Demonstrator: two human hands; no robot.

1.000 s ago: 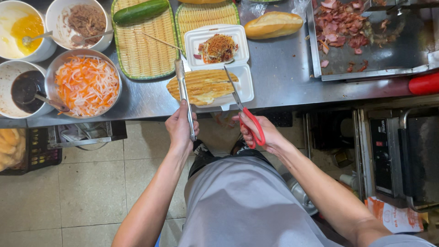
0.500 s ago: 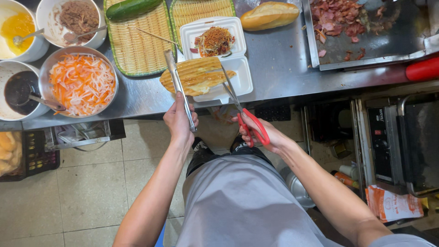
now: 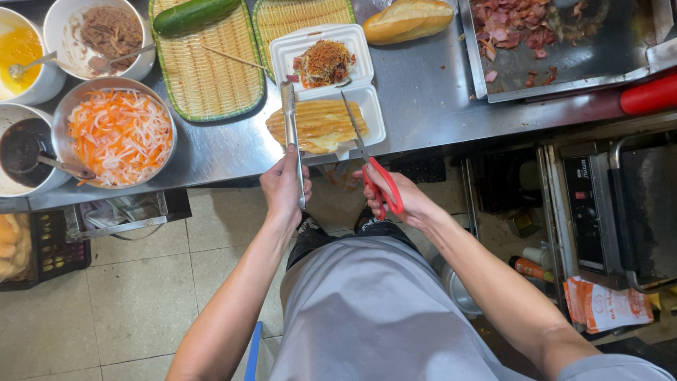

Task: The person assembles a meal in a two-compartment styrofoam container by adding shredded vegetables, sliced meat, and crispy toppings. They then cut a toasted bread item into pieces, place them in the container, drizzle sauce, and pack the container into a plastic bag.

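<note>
Grey cloth of the person's shirt fills the near foreground, and both bare arms reach forward from it to the near edge of a stainless steel worktop (image 3: 423,99). The left hand (image 3: 283,187) is closed around a pair of metal tongs (image 3: 290,134), whose tips lie beside the left end of a flattened, toasted bread roll (image 3: 317,125). The right hand (image 3: 395,194) grips red-handled scissors (image 3: 367,166), blades slightly parted and pointing up over the roll's right side. The roll sits in the near half of an open white foam box (image 3: 374,116), which hangs a little over the worktop's near edge; the far half holds a shredded brown and orange filling (image 3: 326,62). The likely risks: pressure from either tool could tip the overhanging box off the edge to the tiled floor below, and the scissor blades could slice through the thin foam beneath the bread. The tongs may also slip on the crust, bringing the left hand's fingers close to the blades. Towards the left edge stands a metal bowl of shredded carrot and white radish (image 3: 120,134), with bowls of dark and yellow sauce beyond. Farther back lie woven trays, a cucumber (image 3: 194,14), a whole baguette (image 3: 409,20), and, at the far right corner, a tray of sliced meat (image 3: 515,21).
</note>
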